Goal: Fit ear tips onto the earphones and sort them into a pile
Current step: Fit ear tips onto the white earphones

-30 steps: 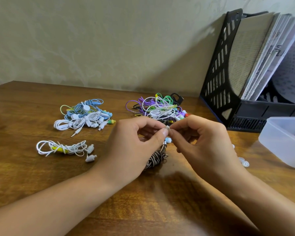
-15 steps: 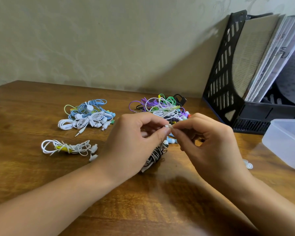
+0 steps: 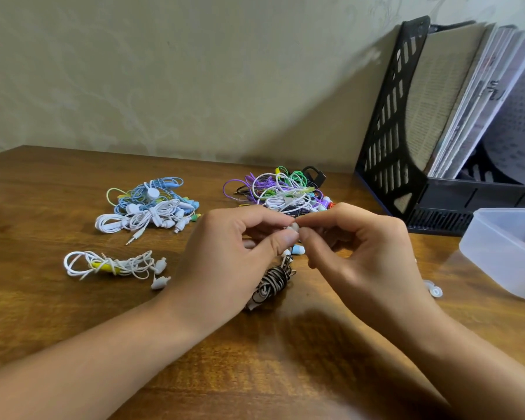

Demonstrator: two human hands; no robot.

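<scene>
Above the middle of the wooden table [image 3: 43, 322] my left hand [image 3: 228, 256] and my right hand [image 3: 361, 256] meet fingertip to fingertip. Between them sits a small white earbud [image 3: 293, 228]: the left thumb and forefinger pinch it, and the right fingers pinch a white ear tip against it. Its black-and-white striped cable bundle [image 3: 272, 281] hangs below my hands, and a pale blue earbud [image 3: 299, 249] dangles under them. A white earphone set [image 3: 115, 265] lies alone at the left. Further back lie a blue-and-white earphone pile [image 3: 149, 207] and a mixed-colour tangle [image 3: 282, 189].
A translucent plastic box [image 3: 503, 250] stands at the right edge, with loose white ear tips [image 3: 434, 289] on the table beside it. A black file rack [image 3: 406, 140] holding books stands against the wall at the back right.
My hands stay together on the same earbud, with only small shifts of the fingers. The striped cable bundle has swung slightly under them.
</scene>
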